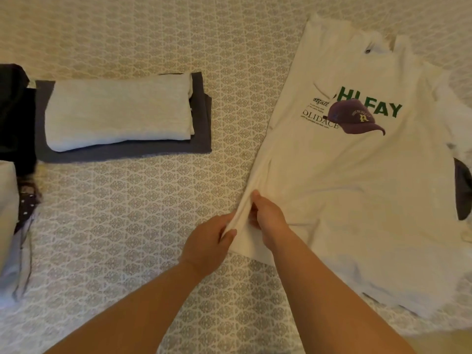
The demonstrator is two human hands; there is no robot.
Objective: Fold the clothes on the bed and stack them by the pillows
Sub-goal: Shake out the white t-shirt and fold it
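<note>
Hands together: your left hand (208, 245) and right hand (268, 217) both pinch the cream T-shirt (352, 180) at its left edge; it lies spread right of the folded stack (120, 114).

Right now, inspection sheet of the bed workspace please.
Surface: patterned bedspread, flat.
Job's things: cream T-shirt spread print-up at right; folded white garment stacked on folded grey garment at left.
Clutter: dark clothes at left edge; dark item partly under the T-shirt's right side.
Grippers: left hand and right hand both pinch the T-shirt's left edge.
Cables: nothing seen.
Surroundings: pale bedding at left edge.
</note>
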